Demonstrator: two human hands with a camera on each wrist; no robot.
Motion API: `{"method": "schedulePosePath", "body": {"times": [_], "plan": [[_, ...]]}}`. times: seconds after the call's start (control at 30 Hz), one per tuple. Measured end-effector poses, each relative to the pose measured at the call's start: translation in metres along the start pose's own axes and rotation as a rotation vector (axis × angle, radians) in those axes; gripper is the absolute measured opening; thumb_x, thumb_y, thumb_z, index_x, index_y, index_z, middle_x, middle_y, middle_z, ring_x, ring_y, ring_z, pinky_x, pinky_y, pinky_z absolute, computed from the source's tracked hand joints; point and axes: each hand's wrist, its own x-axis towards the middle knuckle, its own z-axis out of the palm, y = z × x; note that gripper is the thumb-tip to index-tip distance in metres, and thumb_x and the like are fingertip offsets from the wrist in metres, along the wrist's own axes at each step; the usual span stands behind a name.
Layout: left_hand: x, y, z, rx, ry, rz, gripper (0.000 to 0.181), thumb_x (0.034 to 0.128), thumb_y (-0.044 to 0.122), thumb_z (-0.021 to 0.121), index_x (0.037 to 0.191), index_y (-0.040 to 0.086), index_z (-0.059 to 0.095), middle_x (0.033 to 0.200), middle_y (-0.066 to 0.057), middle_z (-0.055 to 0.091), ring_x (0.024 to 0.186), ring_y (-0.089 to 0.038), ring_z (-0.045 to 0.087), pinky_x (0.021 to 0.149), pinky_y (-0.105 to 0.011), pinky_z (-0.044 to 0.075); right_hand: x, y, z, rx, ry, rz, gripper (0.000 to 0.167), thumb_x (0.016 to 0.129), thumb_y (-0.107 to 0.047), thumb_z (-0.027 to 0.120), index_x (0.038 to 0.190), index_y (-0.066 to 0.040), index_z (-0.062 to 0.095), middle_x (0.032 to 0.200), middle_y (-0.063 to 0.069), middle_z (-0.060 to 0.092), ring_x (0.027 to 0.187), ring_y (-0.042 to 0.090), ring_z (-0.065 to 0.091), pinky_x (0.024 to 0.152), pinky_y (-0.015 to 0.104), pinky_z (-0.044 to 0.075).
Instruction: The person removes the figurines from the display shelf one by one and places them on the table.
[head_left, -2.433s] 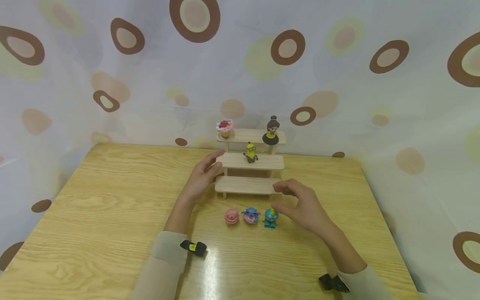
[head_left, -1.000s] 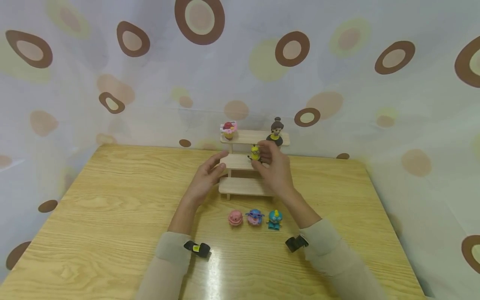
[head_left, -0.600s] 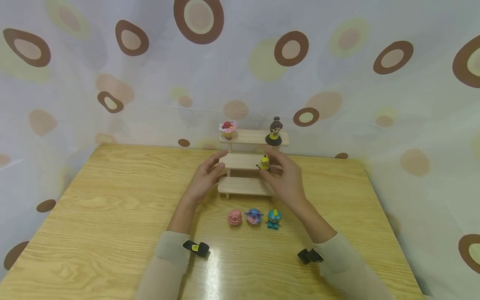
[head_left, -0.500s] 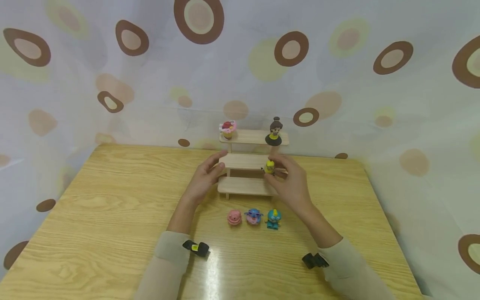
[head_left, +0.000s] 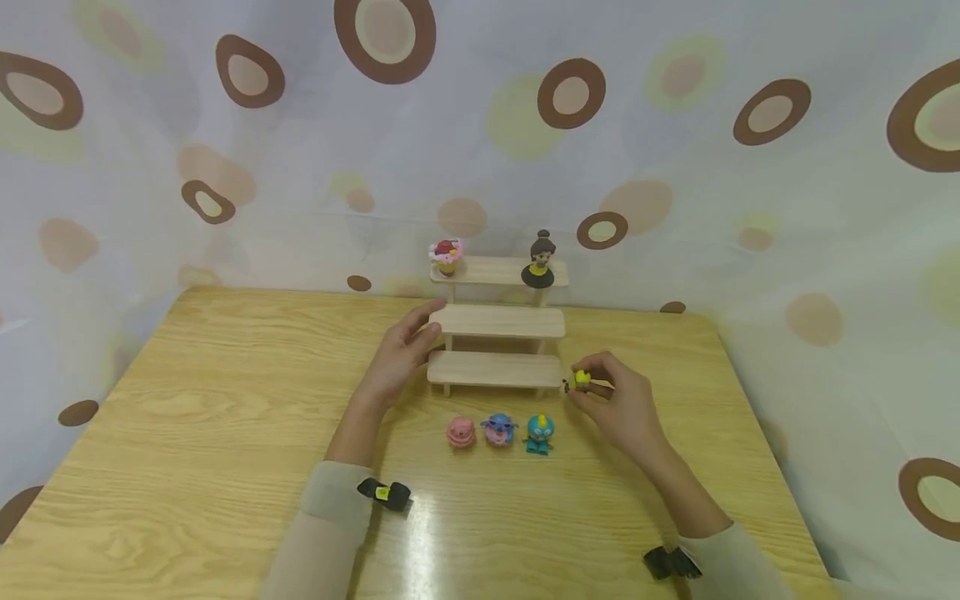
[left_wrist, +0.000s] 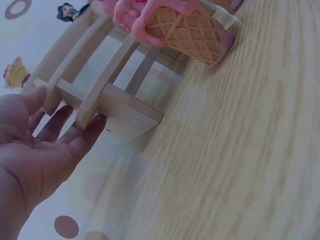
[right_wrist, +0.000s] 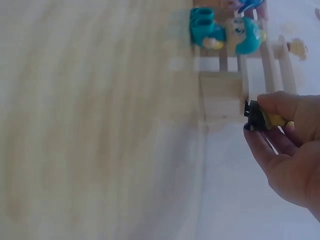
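Yellow figurine (head_left: 581, 381) with a dark lower body, pinched between thumb and fingers of the right hand (head_left: 621, 404) just beyond the right end of the lowest board (head_left: 491, 369) of a three-tier wooden stand (head_left: 498, 320). The right wrist view suggests that it is held off the table (head_left: 708, 417); its exact tilt is hard to judge. The left hand (head_left: 396, 362) has its fingers loosely curved against the stand's left end, presumably as a brace; how firmly they press cannot be told.

Handling is best done with a light pinch around the body, the small dark limbs left free so that they do not snag on the board's rounded corner. Keeping the left hand's contact gentle should prevent the light-looking stand from shifting.

Toward the front, the teal figurine (head_left: 539, 434) stands nearest the right hand, followed leftward by the blue figurine (head_left: 499, 430) and the pink figurine (head_left: 461, 432); a low sweep that way risks toppling the row. Widest room lies rightward, over bare wood reaching to the table's right edge. Above, the doll (head_left: 540, 262) near the top tier's right end calls for clearance.
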Motion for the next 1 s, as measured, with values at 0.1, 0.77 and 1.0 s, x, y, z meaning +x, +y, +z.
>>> {"method": "schedulePosePath", "body": {"times": [0.1,0.77,1.0], "plan": [[0.000,0.000,-0.001,-0.008,-0.004,-0.001,0.049,0.1117,0.028,0.056,0.159,0.022,0.047,0.173,-0.004,0.028,0.155,-0.037,0.032,0.119,-0.057,0.040,-0.012,0.010,-0.007,-0.020,-0.050,0.043,0.034,0.087,0.008,0.082,0.115,-0.003,0.066,0.115,0.014,0.070,0.110,0.033,0.072,0.089,0.026,0.061],[0.001,-0.002,-0.002,0.010,-0.001,0.003,0.050,0.1115,0.028,0.057,0.160,0.022,0.047,0.173,-0.003,0.028,0.152,-0.035,0.036,0.118,-0.059,0.040,-0.041,0.014,-0.006,-0.110,-0.328,-0.001,0.032,0.084,0.002,0.087,0.106,-0.011,0.067,0.104,0.000,0.073,0.098,0.019,0.072,0.087,0.037,0.062],[0.000,-0.003,-0.002,0.001,-0.009,0.007,0.049,0.1118,0.028,0.056,0.160,0.021,0.047,0.172,-0.002,0.030,0.153,-0.035,0.036,0.118,-0.059,0.039,-0.042,0.014,-0.006,-0.171,-0.343,0.001,0.036,0.085,-0.002,0.088,0.112,-0.012,0.068,0.107,-0.004,0.073,0.099,0.015,0.070,0.089,0.038,0.061]]}}
